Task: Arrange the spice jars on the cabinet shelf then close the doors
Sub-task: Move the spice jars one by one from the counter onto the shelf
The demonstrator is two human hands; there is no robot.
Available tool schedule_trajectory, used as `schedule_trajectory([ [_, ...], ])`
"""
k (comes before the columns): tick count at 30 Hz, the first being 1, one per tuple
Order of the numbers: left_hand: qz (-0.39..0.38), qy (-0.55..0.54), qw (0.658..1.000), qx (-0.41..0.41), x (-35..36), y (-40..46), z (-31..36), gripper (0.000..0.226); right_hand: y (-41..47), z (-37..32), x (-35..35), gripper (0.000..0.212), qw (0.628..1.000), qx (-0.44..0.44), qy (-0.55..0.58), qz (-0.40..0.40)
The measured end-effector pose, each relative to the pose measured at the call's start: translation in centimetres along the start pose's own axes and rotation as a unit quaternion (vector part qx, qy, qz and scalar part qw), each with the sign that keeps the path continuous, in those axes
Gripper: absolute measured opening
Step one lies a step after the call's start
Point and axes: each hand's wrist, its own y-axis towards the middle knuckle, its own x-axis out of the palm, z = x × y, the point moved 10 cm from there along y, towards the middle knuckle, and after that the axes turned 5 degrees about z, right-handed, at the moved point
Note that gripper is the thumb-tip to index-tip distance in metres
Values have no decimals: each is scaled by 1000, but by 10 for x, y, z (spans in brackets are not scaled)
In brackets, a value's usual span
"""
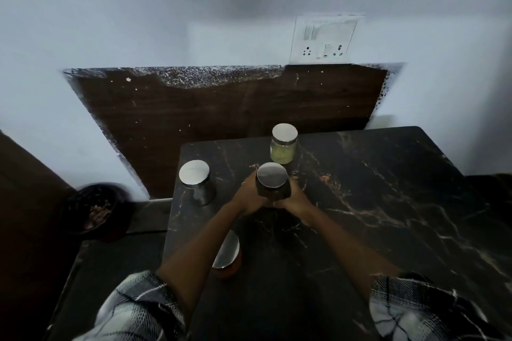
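Four spice jars with silver lids are on or just above a black marble table point(374, 202). My left hand point(248, 195) and my right hand point(293, 198) both grip a dark jar point(273, 181) at the table's middle, one hand on each side. A jar of pale green spice point(283, 147) stands just behind it. A dark jar point(197, 181) stands at the left rear corner. A reddish jar point(228, 253) sits near the front, partly hidden under my left forearm. No cabinet shelf or doors are in view.
A dark wooden panel point(221, 108) covers the wall behind the table, with a switch and socket plate point(324, 39) above it. A dark round bowl point(94, 210) sits low at the left, beside dark furniture.
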Motion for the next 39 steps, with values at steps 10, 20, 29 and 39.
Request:
schedule_trajectory([
  [10,47,-27,998,-11,-33,7,7,53,-5,-25,-16,46,998,-20,10,63],
  [20,137,-212,965,70,-116,5,159,61,-46,-203,-72,49,950,-207,83,219],
  [29,159,-264,940,148,-195,-46,317,24,-118,-320,-100,31,893,-310,295,141],
  [39,68,-307,925,214,-189,-64,373,42,-128,-331,-67,46,846,-268,461,8],
])
